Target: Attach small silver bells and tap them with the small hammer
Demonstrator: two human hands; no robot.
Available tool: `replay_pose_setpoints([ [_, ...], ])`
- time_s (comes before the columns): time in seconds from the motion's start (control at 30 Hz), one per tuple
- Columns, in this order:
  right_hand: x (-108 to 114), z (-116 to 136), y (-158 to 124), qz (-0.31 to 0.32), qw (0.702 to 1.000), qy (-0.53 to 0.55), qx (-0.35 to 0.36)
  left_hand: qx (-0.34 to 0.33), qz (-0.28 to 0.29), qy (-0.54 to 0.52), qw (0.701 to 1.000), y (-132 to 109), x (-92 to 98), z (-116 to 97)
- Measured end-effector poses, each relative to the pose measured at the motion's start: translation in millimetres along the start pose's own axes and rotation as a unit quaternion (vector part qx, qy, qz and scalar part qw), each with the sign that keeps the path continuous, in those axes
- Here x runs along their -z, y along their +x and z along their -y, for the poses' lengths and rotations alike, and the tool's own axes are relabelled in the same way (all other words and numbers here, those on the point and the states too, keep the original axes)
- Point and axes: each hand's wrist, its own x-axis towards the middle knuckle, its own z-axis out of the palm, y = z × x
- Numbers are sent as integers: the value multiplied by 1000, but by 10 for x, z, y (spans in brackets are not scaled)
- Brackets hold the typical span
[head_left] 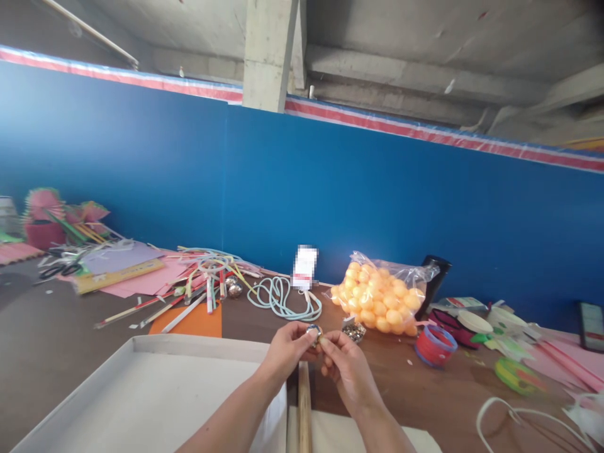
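Both my hands meet over the brown table (56, 340), just past the white tray (141, 343). My left hand (287, 347) pinches a small shiny silver bell (313, 330) between thumb and fingers. My right hand (343, 362) is closed beside it, its fingertips touching the bell and pinching something small and yellowish that I cannot make out. A small pile of silver bells (355, 331) lies just behind my right hand. A wooden stick (304, 409) lies under my wrists.
A clear bag of orange balls (380, 299) stands behind the hands, with a black cup (435, 280) beside it. A pale blue cord (283, 297), straws and paper sheets (141, 277) lie at the left. Tape rolls (434, 345), a phone (592, 326) and a white cord (514, 418) lie at the right.
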Motion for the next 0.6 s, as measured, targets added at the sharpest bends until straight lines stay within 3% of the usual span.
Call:
replay_pose_setpoints([
  [0.6, 26, -109, 26, 9, 1000, -3, -3, -23, -21, 36, 999, 5, -11, 9],
])
